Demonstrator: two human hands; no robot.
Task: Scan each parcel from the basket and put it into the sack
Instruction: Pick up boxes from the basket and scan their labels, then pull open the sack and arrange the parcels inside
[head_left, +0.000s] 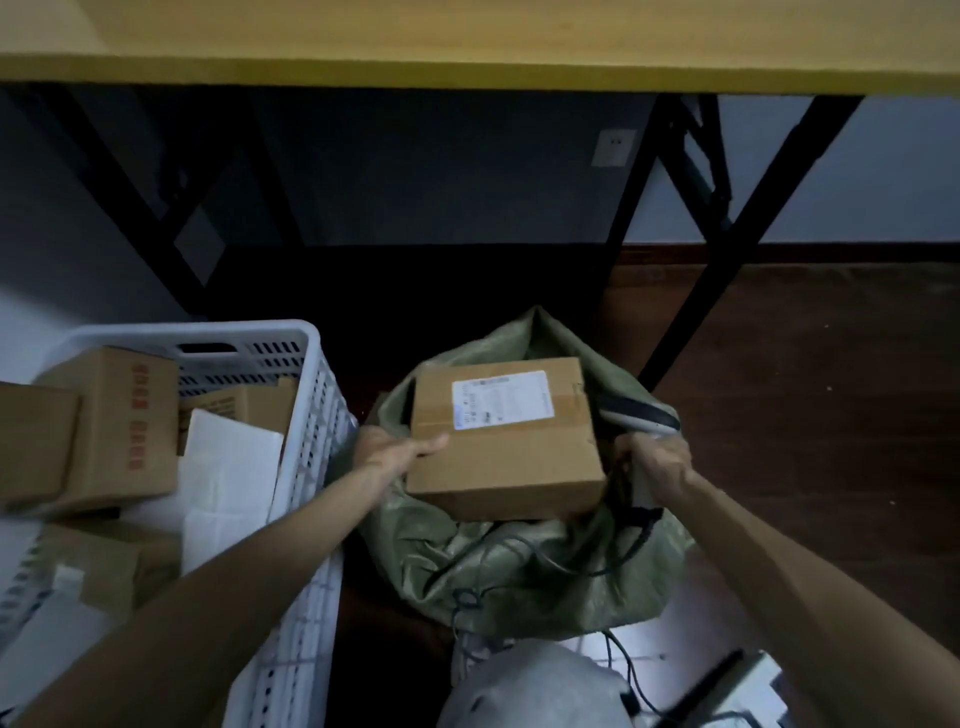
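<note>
A brown cardboard parcel with a white label on top sits over the mouth of the green sack on the floor. My left hand holds the parcel's left edge, thumb on top. My right hand grips a handheld barcode scanner just right of the parcel, its head pointing up and right; its cable trails down over the sack. The white plastic basket stands to the left with several cardboard parcels and white packages inside.
A yellow-topped table on black crossed legs stands ahead above the sack. Dark wooden floor lies to the right. A grey bundle and cables lie at the bottom edge.
</note>
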